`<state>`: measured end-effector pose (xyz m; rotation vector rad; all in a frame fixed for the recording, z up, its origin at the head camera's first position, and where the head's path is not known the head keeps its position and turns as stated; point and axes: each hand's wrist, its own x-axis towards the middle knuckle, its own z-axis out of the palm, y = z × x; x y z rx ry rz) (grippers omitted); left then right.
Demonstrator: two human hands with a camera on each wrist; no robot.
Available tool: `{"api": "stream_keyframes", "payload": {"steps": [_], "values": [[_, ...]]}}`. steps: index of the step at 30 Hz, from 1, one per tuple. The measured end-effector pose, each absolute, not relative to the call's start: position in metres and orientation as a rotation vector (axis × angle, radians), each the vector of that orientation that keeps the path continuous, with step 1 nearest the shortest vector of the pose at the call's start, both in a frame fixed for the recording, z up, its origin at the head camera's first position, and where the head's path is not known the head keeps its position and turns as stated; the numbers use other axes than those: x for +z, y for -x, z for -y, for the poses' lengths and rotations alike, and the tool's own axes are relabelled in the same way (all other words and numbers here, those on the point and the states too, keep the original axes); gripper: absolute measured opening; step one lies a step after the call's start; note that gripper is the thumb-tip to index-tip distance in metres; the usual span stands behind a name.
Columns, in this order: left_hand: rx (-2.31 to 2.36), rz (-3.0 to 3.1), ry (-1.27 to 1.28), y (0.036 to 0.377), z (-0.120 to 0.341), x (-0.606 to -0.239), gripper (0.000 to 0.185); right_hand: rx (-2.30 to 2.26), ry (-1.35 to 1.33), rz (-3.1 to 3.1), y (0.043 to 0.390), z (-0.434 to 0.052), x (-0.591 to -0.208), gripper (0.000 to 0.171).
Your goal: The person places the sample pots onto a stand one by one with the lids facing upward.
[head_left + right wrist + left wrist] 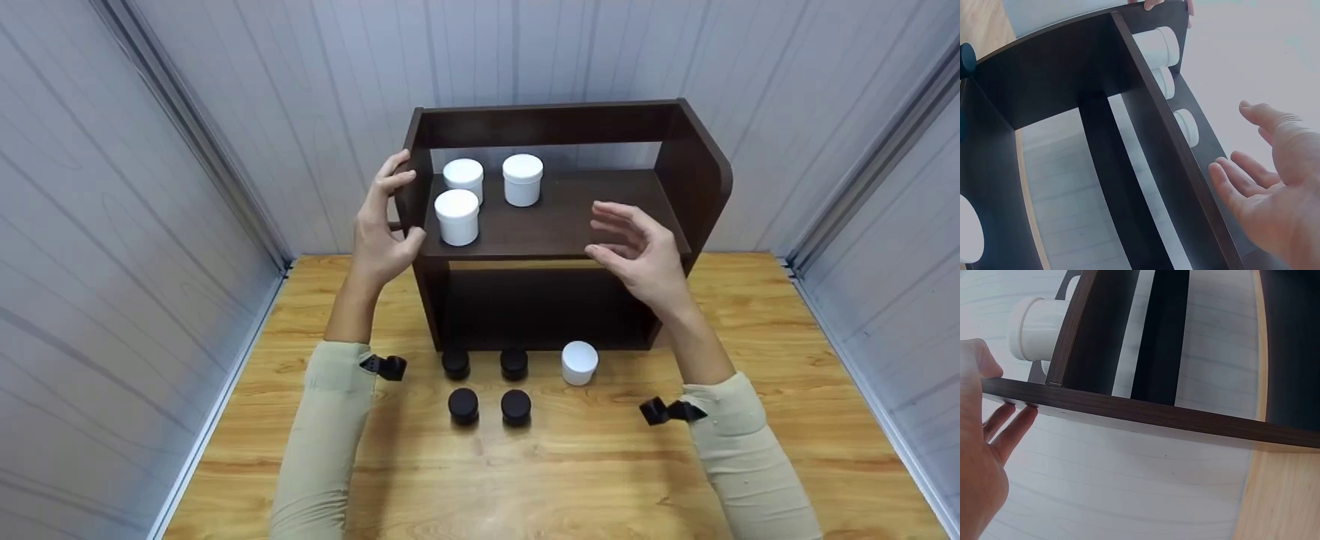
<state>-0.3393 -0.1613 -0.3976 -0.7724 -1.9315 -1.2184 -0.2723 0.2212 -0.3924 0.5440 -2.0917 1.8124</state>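
Observation:
At the left side of a dark brown shelf (555, 247), my left hand (384, 225) grips the side panel. The left wrist view puts the thumb on the inner face and the fingers on the outer face of that panel (1145, 417). Three white lidded jars stand on the upper board: a front one (457, 219), one behind it (463, 176) and one to their right (523, 181). Over the right part of that board hovers my right hand (641, 255), fingers apart and nothing held. In the right wrist view the right hand (1275, 185) is beside the board's edge.
In front of the shelf, a white jar (579, 364) stands on the wooden tabletop (480, 480). Several black-lidded jars (463, 405) are grouped to its left. Pale panelled walls (375, 67) enclose the table at the back and both sides.

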Motion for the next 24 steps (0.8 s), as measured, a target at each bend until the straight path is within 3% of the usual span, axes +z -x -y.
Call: {"api": "stream_keyframes", "payload": {"steps": [24], "values": [[-1.21,1.939,0.784,0.339,0.162,-0.397,0.069,1.887,-0.776,2.105,0.227,-0.259,-0.451,0.052]]}}
